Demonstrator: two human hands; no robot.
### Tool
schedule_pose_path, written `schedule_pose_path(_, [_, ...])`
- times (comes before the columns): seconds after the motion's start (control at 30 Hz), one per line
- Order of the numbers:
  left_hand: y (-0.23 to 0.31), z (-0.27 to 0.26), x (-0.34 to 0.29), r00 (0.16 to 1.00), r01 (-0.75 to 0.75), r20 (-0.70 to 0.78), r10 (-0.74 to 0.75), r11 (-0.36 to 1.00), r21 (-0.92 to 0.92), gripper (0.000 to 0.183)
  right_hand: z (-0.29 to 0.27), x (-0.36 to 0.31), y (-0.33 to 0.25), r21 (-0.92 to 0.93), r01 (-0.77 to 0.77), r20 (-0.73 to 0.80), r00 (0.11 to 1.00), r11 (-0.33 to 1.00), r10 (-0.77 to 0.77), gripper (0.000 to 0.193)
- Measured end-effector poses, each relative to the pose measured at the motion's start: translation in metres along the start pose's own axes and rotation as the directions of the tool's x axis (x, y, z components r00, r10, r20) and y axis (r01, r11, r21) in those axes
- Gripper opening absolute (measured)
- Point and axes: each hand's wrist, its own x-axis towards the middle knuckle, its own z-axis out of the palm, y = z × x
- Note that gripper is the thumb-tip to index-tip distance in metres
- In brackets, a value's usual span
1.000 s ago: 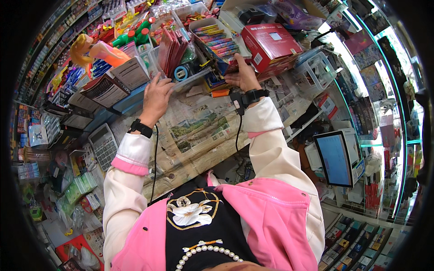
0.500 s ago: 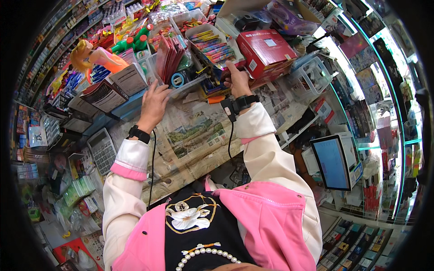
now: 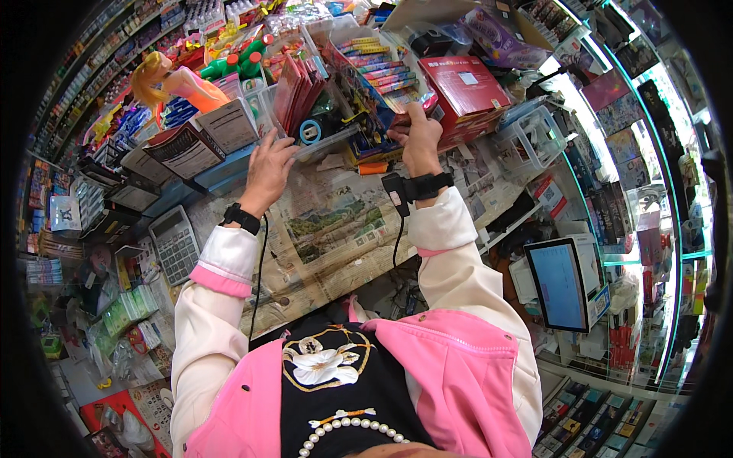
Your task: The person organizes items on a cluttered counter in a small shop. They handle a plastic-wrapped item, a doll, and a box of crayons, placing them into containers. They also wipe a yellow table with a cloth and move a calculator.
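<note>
My right hand [image 3: 422,143] grips the near end of an open display box [image 3: 365,93] filled with colourful slim packets [image 3: 385,75]. The box sits at a slant, its dark printed side showing. Fingers stretched out, my left hand [image 3: 269,169] rests at the near rim of a clear plastic bin [image 3: 330,142] and holds nothing. In that bin stand red envelopes [image 3: 298,95], with a blue tape roll [image 3: 310,132] next to them. A red carton [image 3: 463,90] stands just right of the display box. Below the right hand lies a small orange item [image 3: 372,168].
Newspaper [image 3: 336,221] under clear plastic covers the counter. A calculator [image 3: 175,243] lies at left, near standing cards [image 3: 183,156] and a doll [image 3: 164,84]. A clear container [image 3: 531,137] and a screen [image 3: 557,282] are at right. A cable [image 3: 261,267] hangs by each wrist.
The display box has tilted, showing more of its side, as my right hand moves slightly right and nearer. My left hand stays at the bin's rim. The view has shifted slightly.
</note>
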Motion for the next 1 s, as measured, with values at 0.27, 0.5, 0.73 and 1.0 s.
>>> schedule_pose_path(0.27, [-0.003,0.001,0.001,1.0,-0.022,0.002,0.022,1.0,0.016,0.026,-0.022,0.007,-0.093,-0.07,0.026,0.053,0.998,0.997,-0.023,0.025])
schedule_pose_path(0.5, [-0.001,-0.001,0.0,0.999,-0.033,-0.018,0.033,0.999,-0.003,0.026,-0.097,0.048,-0.137,-0.209,0.01,0.013,1.0,0.978,-0.007,0.018])
schedule_pose_path(0.73, [0.001,-0.005,0.001,0.999,-0.025,0.023,0.025,1.0,-0.004,0.028,-0.134,0.082,-0.153,-0.271,0.018,-0.121,0.991,0.962,-0.052,0.032])
schedule_pose_path(1.0, [0.001,-0.004,0.0,1.0,-0.024,0.002,0.024,1.0,-0.004,0.028,-0.122,0.063,-0.151,-0.591,0.225,-0.164,0.907,0.774,-0.388,0.052])
